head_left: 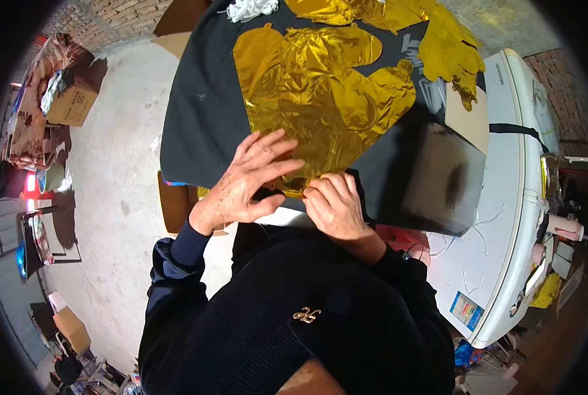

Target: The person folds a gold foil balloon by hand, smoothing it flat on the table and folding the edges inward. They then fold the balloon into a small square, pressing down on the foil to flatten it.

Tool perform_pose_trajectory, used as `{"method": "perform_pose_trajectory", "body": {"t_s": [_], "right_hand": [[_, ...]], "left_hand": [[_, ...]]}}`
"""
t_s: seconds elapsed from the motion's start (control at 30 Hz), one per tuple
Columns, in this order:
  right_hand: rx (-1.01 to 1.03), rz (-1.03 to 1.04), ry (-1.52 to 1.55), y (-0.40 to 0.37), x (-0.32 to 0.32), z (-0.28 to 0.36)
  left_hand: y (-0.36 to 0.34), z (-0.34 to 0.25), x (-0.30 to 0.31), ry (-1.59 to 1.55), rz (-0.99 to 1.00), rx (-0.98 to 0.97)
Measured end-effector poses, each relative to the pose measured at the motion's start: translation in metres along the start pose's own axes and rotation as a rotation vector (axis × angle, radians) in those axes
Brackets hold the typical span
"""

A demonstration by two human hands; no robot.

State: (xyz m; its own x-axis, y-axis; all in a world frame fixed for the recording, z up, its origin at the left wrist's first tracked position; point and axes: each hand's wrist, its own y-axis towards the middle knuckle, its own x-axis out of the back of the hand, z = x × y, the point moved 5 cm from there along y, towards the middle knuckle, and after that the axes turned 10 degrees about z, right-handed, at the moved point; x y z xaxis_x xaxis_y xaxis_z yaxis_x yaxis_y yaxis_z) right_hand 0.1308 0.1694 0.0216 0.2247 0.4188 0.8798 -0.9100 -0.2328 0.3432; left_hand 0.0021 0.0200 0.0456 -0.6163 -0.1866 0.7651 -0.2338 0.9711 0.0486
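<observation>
A flat, crinkled gold foil balloon (313,99) with rounded lobes lies on a dark cloth-covered table (198,125). My left hand (244,181) is open, its fingers spread over the foil's lower left part. At the foil's near edge, my right hand (338,207) is closed, with fingers and thumb pinching the gold material. The exact spot under the right fingertips is hidden.
More gold foil pieces (448,49) and a white bundle (251,8) lie at the table's far side. A dark, shiny-sided box (439,178) stands at right, beside a white appliance (498,217). An open carton (173,204) sits below the table's left edge.
</observation>
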Motion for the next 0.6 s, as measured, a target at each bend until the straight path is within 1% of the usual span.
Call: {"method": "perform_pose_trajectory", "body": {"t_s": [0.1, 0.23, 0.4, 0.6], "right_hand": [[0.005, 0.007, -0.030, 0.000, 0.001, 0.002], [0.013, -0.011, -0.054, 0.000, 0.000, 0.002], [0.013, -0.030, -0.076, -0.001, -0.002, 0.002], [0.032, -0.058, -0.050, 0.000, -0.001, 0.002]], "left_hand": [[0.029, 0.009, 0.015, 0.090, -0.151, 0.003], [0.076, 0.031, 0.006, 0.309, -0.191, 0.054], [0.112, 0.060, -0.021, 0.542, -0.197, 0.121], [0.114, 0.058, -0.024, 0.603, -0.163, 0.125]]}}
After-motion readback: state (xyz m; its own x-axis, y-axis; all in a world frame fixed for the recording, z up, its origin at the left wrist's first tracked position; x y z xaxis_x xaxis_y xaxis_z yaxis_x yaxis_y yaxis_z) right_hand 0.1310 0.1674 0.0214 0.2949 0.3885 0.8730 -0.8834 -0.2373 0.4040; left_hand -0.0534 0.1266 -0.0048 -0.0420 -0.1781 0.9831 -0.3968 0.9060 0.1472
